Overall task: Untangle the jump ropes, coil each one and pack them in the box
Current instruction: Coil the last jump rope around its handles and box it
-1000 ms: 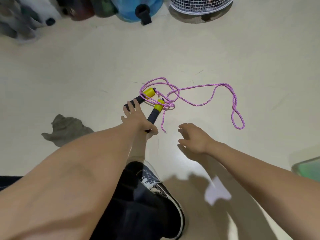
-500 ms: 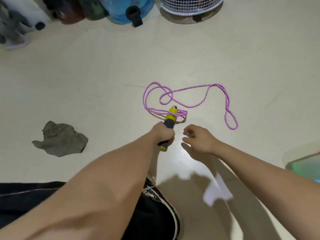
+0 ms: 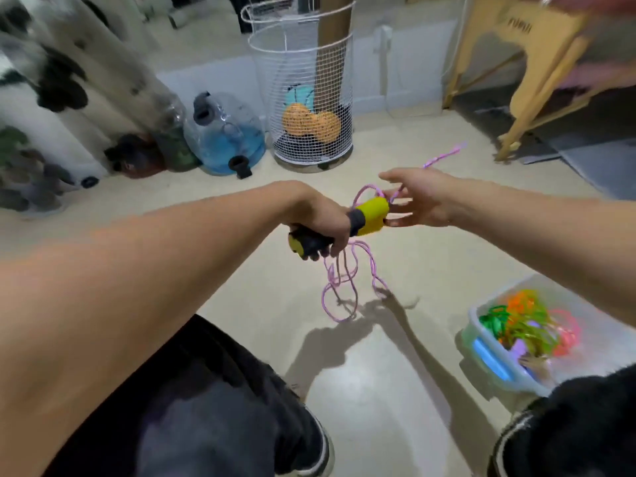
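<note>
From the head view, our left hand (image 3: 321, 225) is clamped around the jump rope handles (image 3: 366, 218). Our right hand (image 3: 418, 197) has fingers apart, touching the pink rope (image 3: 344, 284), which hangs uncoiled. The box (image 3: 481, 325) already holds other ropes.

The left hand (image 3: 321, 223) hides the handles' (image 3: 370, 215) middle; the box (image 3: 481, 342) contents are blurred.
</note>
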